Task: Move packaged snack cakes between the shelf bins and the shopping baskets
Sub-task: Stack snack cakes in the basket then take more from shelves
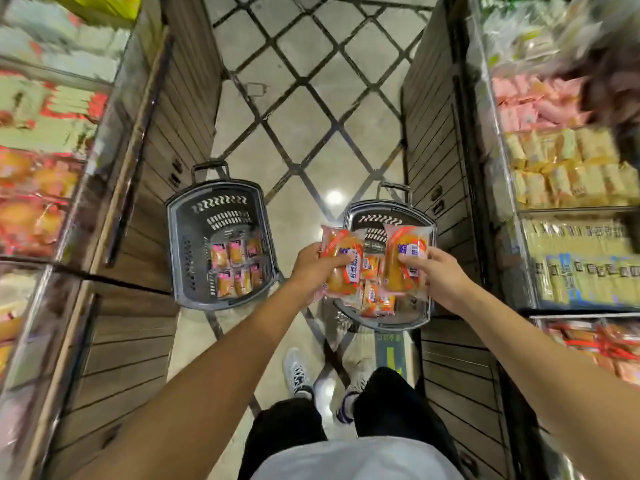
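Two snack cakes held above the right-hand basket

The left hand (313, 268) grips one snack cake (341, 263) and the right hand (438, 277) grips another (405, 259), fingers curled round the wrappers, both over the right basket (424, 318) of small packs. Best lowered in before letting go, so neither slides out. The left basket (180, 258) sits apart on the tiled floor (304, 109), shelf bins (568, 168) either side.
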